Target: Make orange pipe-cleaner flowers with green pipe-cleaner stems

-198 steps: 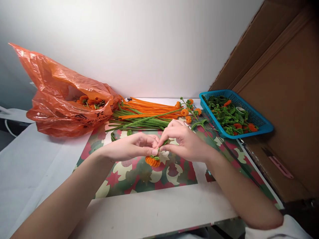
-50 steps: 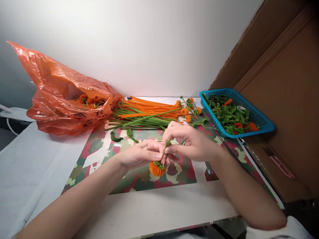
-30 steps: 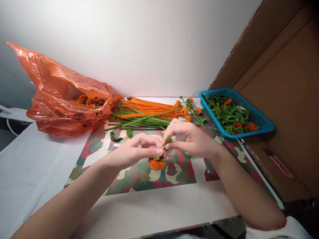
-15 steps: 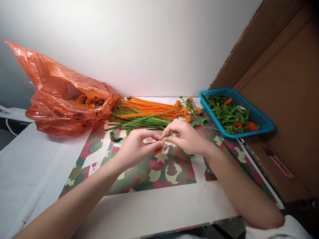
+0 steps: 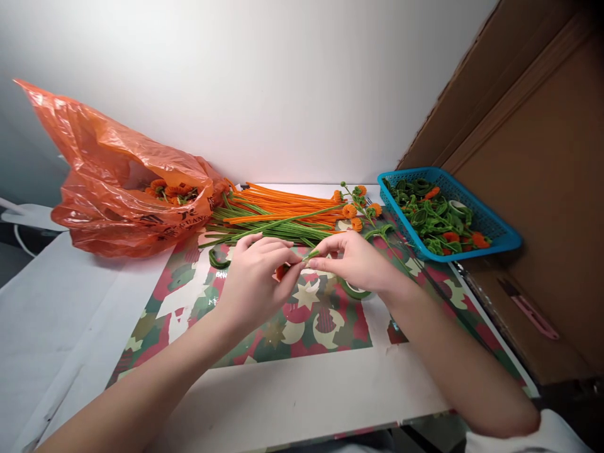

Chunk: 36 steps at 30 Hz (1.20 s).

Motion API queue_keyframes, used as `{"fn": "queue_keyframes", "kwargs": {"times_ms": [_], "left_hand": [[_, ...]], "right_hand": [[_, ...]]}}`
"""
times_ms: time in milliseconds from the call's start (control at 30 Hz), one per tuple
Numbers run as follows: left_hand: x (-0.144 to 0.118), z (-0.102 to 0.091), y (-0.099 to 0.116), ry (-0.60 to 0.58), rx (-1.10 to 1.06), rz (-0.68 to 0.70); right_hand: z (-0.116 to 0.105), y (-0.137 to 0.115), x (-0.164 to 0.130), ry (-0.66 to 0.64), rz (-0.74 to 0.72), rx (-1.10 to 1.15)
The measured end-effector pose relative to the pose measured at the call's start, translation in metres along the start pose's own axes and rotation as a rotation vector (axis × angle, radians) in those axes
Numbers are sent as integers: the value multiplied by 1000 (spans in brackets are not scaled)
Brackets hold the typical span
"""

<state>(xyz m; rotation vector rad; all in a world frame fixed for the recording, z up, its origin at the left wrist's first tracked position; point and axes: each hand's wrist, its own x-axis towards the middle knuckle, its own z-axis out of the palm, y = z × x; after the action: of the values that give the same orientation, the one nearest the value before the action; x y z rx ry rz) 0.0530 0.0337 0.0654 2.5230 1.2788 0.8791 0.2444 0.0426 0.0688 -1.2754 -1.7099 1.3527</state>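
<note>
My left hand (image 5: pixel 255 283) and my right hand (image 5: pixel 355 261) meet over the patterned paper mat (image 5: pixel 283 327). Together they pinch a small orange pipe-cleaner pumpkin (image 5: pixel 280 272), mostly hidden behind the left fingers. Its green stem tip (image 5: pixel 312 255) pokes out between the thumbs and forefingers of both hands. A roll of green tape (image 5: pixel 355 290) lies just under my right wrist.
A bundle of orange and green pipe cleaners (image 5: pixel 274 217) lies behind the hands. An orange plastic bag (image 5: pixel 117 182) with finished pumpkins sits at the left. A blue basket (image 5: pixel 446 214) of green curls stands at the right, beside cardboard (image 5: pixel 533 189) and a pink cutter (image 5: pixel 531 311).
Both hands have lifted the pumpkin away from me toward the pipe-cleaner bundle. The pumpkin, earlier hanging below the fingers, is now tucked behind my left hand.
</note>
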Motion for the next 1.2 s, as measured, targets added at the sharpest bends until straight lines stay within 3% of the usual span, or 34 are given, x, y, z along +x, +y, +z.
{"fn": "queue_keyframes", "kwargs": {"times_ms": [200,367,500,733,833,933,1200], "left_hand": [[-4,3,2,144,289,144],[-5,3,2,204,365,153],[-3,2,1,208,358,120],[6,-15,-3,-54,-254,-148],[10,-20,-6,-266,-591,-308],[12,-20,-10,-452,-854,-377],[17,-18,-24,-679,-1061,-396]], "right_hand": [[6,1,-1,71,65,124],[20,2,-3,151,70,365],[30,1,-3,283,58,404],[23,-1,-1,365,-87,108],[15,0,0,255,-98,103],[9,2,2,144,-158,95],[3,-2,-2,31,-203,-63]]}}
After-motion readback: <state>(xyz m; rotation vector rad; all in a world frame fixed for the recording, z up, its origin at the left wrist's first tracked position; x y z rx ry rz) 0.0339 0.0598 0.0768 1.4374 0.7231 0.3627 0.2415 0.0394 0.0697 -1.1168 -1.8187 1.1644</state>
